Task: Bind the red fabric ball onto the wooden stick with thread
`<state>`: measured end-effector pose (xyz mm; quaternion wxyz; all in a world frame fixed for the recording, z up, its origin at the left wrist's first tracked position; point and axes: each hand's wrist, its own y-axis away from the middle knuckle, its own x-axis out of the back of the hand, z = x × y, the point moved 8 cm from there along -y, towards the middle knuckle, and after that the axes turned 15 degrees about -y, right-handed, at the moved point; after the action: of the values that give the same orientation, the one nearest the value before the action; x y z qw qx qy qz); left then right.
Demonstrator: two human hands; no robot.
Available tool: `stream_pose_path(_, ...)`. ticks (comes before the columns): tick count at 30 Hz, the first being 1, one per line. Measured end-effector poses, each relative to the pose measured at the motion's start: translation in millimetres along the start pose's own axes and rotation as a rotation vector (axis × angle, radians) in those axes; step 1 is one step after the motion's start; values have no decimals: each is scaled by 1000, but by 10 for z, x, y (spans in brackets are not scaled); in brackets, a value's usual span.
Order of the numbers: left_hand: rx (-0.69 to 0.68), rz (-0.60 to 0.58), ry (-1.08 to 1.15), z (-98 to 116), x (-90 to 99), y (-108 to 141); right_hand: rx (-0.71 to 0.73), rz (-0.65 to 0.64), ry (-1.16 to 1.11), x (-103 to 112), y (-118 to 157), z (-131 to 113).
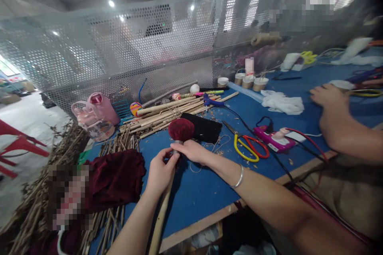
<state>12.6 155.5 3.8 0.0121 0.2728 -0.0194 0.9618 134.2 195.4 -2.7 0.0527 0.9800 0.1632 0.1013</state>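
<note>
"What are you holding?"
"A pale, smooth wooden stick (pixel 163 217) with a rounded, dark-red velvety head (pixel 181 129), over the blue tabletop (pixel 200 195)."
"Your fingers?"
"My left hand (pixel 161 170) grips the stick; my right hand (pixel 190 151) clasps its grey band (pixel 178 142)."
"Pointing where?"
"Head away, shaft slanting back toward me."

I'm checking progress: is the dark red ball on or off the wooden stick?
On: the dark red ball sits at the far end of the wooden stick, with the left hand and right hand just below.
</note>
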Motion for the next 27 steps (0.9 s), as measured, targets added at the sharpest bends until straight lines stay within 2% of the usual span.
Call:
stream_pose_path(3, 161, -9, 253, -137, -52, -21, 3, -109, -54, -101, 17, 0)
stream_pose_path(6, 359, -165, 555, -210, -271, 2, -2, -204, -89, -196, 28, 25)
stream_pose_path(8, 408, -223, 615, -199, -353, 20, -11, -222, -105, -215, 23, 53)
stream_pose_path(14, 377, -147, 502, -185, -301, 33, -32, -179, -61, -137, -14, 96)
stream_pose_path(18, 291, -163, 472, -135, -290, 27, -2, -152, -18, -111, -34, 77)
stream_pose_path(21, 230, -219, 456, -89, -309, 36, 11, -132, -16, -107, -42, 74)
stream_pose_path(27, 261, -428, 532, -38, -434, 144, 13, -183, -34, -168, 3, 55)
